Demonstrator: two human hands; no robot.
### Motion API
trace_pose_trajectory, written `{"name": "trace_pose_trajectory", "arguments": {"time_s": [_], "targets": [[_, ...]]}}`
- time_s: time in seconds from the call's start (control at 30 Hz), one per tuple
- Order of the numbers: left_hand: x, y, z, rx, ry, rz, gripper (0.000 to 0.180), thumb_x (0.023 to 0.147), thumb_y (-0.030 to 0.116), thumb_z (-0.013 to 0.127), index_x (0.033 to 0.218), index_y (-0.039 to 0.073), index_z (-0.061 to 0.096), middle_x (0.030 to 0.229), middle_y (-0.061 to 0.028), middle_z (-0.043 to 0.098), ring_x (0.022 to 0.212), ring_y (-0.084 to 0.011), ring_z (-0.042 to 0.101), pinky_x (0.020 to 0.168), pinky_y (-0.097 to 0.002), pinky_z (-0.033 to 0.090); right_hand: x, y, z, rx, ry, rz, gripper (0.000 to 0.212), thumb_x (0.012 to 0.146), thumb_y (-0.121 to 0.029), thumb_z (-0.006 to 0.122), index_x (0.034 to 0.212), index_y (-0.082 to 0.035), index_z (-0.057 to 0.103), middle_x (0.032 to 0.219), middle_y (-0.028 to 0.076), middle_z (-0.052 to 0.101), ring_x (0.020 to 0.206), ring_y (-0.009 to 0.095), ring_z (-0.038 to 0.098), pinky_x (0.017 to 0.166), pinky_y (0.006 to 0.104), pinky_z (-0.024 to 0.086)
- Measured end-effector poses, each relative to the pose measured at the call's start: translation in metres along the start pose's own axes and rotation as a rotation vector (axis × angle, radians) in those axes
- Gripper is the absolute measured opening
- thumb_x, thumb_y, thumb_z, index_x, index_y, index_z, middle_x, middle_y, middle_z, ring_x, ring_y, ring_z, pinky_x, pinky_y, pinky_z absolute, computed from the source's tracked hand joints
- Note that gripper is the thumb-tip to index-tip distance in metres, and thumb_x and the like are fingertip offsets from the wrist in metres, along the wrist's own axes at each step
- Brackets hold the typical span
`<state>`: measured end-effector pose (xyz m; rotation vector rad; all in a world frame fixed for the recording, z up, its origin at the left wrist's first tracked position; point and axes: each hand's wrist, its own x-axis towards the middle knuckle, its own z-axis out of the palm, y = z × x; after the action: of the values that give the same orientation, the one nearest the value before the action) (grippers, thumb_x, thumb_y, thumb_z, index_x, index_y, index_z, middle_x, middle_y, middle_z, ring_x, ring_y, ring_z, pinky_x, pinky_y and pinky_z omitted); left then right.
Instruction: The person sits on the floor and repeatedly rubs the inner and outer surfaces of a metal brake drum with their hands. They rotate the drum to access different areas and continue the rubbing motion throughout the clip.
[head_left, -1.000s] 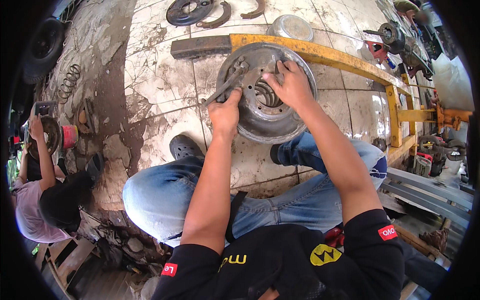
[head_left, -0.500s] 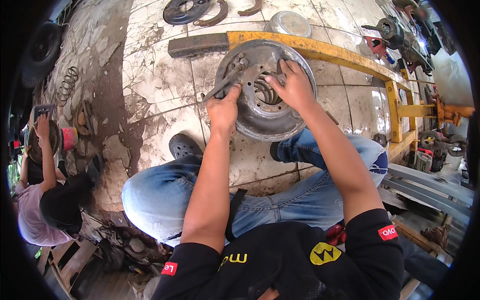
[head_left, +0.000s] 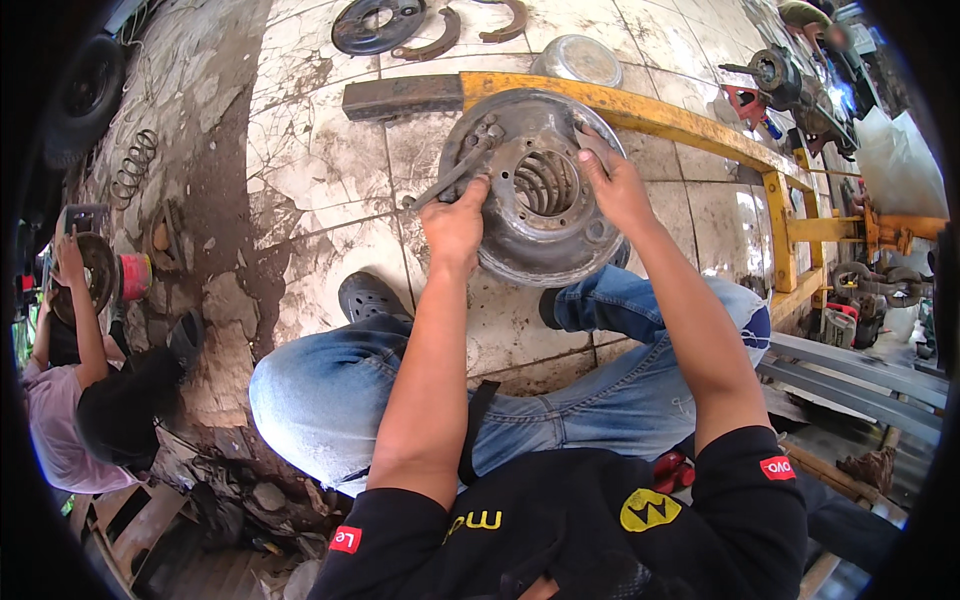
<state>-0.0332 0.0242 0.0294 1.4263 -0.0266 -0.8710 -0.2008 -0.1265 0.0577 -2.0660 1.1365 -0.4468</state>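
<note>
A round, worn metal brake backing plate (head_left: 520,245) is held up in front of my bent legs, with bolt holes around its large central opening. My left hand (head_left: 455,225) is closed on its left side, thumb on the face. Beside that thumb a dark metal lever (head_left: 440,187) sticks out past the rim toward the lower left; whether my fingers also hold it I cannot tell. My right hand (head_left: 618,190) is closed on the plate's right side, with the thumb near the opening and fingertips partly hidden. Through the opening shows a coil spring (head_left: 545,183).
Beyond the plate lies a yellow steel frame (head_left: 700,132) with a dark end. Past it are a black backing plate (head_left: 365,28), two curved brake shoes (head_left: 432,38) and a round metal drum (head_left: 580,60). At left another person (head_left: 75,410) handles a round part (head_left: 95,270).
The right hand's fingers have moved from over the plate's face to its right edge, uncovering more of the central opening. The plate has shifted slightly down and right in view.
</note>
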Motion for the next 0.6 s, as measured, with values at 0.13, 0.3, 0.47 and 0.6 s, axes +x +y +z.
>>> {"name": "trace_pose_trajectory", "arguments": {"time_s": [0.13,0.3,0.47,0.6], "targets": [[-0.009,0.013,0.004,0.001,-0.008,-0.040,0.047,0.083,0.016,0.076,0.118,-0.011,0.060,0.111,-0.0160,0.066,0.096,-0.0216,0.062,0.087,-0.0335,0.048,0.002,0.001,0.001,-0.197,-0.005,-0.233,0.047,0.096,-0.035,0.059,0.131,-0.004,0.059,0.135,0.015,0.059,0.122,0.034,0.057,0.102,0.0381,0.045],[-0.003,0.007,0.002,-0.025,0.001,-0.041,0.043,0.083,0.015,0.076,0.115,-0.010,0.062,0.111,-0.0160,0.067,0.096,-0.0222,0.063,0.087,-0.0334,0.049,0.007,-0.008,0.015,-0.584,-0.015,-0.389,0.055,0.094,-0.041,0.060,0.133,-0.002,0.056,0.137,0.016,0.056,0.126,0.035,0.052,0.106,0.0418,0.041],[0.001,-0.002,0.001,-0.031,0.002,0.013,0.043,0.082,0.018,0.077,0.113,-0.007,0.063,0.109,-0.0147,0.067,0.094,-0.0224,0.064,0.085,-0.0344,0.051,0.008,-0.012,0.032,-0.607,0.055,-0.343,0.059,0.093,-0.043,0.059,0.134,-0.001,0.054,0.139,0.017,0.054,0.126,0.036,0.052,0.106,0.0435,0.041],[-0.005,0.005,0.005,-0.010,0.011,-0.019,0.047,0.081,0.017,0.077,0.117,-0.009,0.061,0.110,-0.0157,0.067,0.096,-0.0222,0.063,0.087,-0.0338,0.049,0.007,-0.011,0.017,-0.560,-0.064,-0.237,0.060,0.093,-0.044,0.058,0.134,0.000,0.053,0.140,0.020,0.053,0.126,0.036,0.052,0.104,0.0456,0.042]]}}
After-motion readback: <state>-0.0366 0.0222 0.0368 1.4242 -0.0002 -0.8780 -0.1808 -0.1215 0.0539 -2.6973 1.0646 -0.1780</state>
